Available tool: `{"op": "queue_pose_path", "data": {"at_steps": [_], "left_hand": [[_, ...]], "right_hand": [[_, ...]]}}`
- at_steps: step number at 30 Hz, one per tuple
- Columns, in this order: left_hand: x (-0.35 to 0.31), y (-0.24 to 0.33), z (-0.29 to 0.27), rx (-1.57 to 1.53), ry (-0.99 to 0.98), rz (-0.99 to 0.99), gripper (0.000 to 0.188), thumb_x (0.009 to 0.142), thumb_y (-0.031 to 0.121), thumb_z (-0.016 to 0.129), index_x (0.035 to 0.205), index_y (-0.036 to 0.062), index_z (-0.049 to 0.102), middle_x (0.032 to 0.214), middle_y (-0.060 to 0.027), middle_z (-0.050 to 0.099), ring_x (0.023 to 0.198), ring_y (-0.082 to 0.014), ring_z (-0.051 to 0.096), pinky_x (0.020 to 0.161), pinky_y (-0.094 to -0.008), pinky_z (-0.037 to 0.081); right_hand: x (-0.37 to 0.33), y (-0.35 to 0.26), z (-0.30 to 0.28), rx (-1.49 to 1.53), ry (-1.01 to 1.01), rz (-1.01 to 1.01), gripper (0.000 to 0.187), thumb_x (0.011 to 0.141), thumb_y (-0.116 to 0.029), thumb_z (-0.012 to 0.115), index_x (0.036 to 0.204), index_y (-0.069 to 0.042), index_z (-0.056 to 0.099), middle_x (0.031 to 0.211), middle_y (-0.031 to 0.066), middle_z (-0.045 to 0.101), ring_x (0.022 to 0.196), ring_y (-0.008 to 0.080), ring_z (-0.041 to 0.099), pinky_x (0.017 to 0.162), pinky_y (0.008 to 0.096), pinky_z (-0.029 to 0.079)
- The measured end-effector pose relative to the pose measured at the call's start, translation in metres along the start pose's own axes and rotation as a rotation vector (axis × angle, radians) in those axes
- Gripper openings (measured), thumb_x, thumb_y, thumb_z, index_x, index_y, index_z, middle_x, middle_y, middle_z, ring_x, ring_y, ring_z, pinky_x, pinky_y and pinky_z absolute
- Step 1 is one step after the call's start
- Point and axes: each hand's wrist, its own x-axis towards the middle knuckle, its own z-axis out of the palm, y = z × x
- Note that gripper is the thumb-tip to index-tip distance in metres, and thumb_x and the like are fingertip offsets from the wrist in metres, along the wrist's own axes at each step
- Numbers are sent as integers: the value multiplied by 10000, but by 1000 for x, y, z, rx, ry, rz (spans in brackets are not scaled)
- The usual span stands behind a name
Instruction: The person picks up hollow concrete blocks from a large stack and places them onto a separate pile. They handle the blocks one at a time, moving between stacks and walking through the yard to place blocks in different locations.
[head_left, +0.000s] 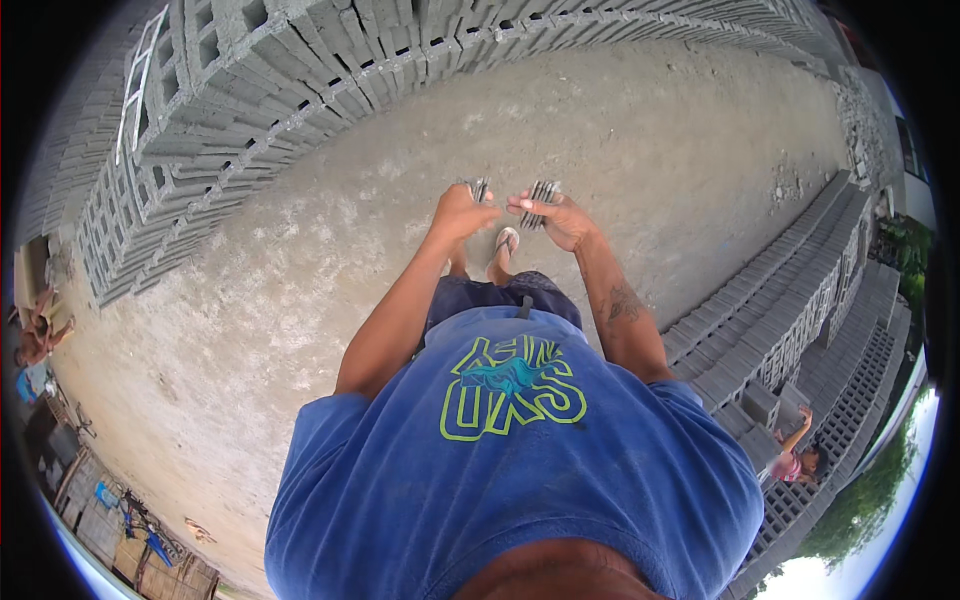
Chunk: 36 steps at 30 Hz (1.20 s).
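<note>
My left hand (462, 214) is in front of my waist, its fingers curled round a small bundle of thin grey strips (479, 187). Close beside it, my right hand (568, 222) grips a second bundle of grey strips (543, 190), with the thumb lying across it. A narrow gap separates the two hands. What the strips are made of, I cannot tell. Below the hands shows one of my feet in a light flip-flop (508, 240), on the dusty ground (400, 165).
Tall rows of grey hollow concrete blocks (215, 175) curve along the left and far side. A light ladder-like frame (137, 85) leans there. More block stacks (770, 290) stand at the right, with a person (798, 460) among them. Another person (42, 335) is at the far left, near a blue bicycle (150, 540).
</note>
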Motion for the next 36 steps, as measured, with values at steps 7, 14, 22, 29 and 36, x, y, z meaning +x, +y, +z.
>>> {"op": "queue_pose_path", "data": {"at_steps": [7,14,22,29,36], "left_hand": [[-4,58,62,636,42,157,249,620,158,702,739,-53,643,735,-259,626,726,-356,646,649,-405,504],[-31,125,95,1023,60,289,225,651,123,677,758,-69,628,883,-295,608,832,-407,611,700,-431,495],[-62,147,73,1144,201,462,591,687,194,678,1183,-63,486,1367,-269,324,1254,-419,339,991,-390,343],[-68,130,-21,-106,-149,337,708,772,386,602,1322,-11,400,1394,-179,361,1327,-274,286,1082,-349,189],[24,-94,-122,-313,-80,-208,610,820,435,532,1295,60,459,1325,-78,452,1244,-215,359,1014,-371,246]], "right_hand": [[-17,45,-21,353,-92,-205,373,741,-138,745,1050,-45,558,1093,109,597,1100,230,520,973,376,368],[-33,18,-4,712,-243,-281,487,757,-147,730,1162,-14,496,1161,100,550,1102,209,495,980,374,349],[-45,-42,35,582,-227,-229,448,750,-145,737,1129,-31,528,1086,68,592,1043,192,535,940,362,382],[-43,-79,82,288,-24,-173,385,710,-91,758,1045,-31,578,963,70,625,850,185,613,749,302,498],[-62,-100,199,-122,-38,-59,360,719,-42,719,1040,7,564,936,86,636,838,207,627,737,329,529]]}}
